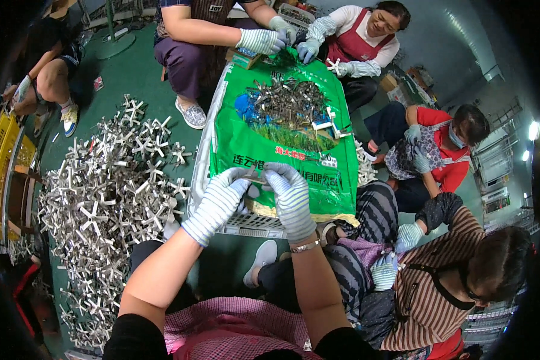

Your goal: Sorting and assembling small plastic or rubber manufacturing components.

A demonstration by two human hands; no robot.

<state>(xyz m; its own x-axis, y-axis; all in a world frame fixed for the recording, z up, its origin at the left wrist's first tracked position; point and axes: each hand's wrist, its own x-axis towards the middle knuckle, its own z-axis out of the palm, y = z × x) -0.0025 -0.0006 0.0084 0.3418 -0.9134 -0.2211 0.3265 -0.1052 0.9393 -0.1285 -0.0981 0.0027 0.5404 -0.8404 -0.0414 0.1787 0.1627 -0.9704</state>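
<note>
My left hand (218,201) and my right hand (289,201), both in white striped gloves, meet above the near edge of a green printed sack (228,132). Their fingertips pinch a small grey metal piece (255,176) between them; the fingers partly cover it, so its exact kind is unclear. Farther along the sack lies a heap of small dark metal parts (291,102). A white branched part (323,126) rests at the heap's right side. Under the sack, the white plastic crate (255,230) shows at its near edge.
A large pile of white star-shaped parts (111,204) covers the green floor (123,72) on my left. Gloved co-workers sit opposite and on my right; one co-worker's hand (261,42) is over the sack's far end. A yellow crate (3,156) stands far left.
</note>
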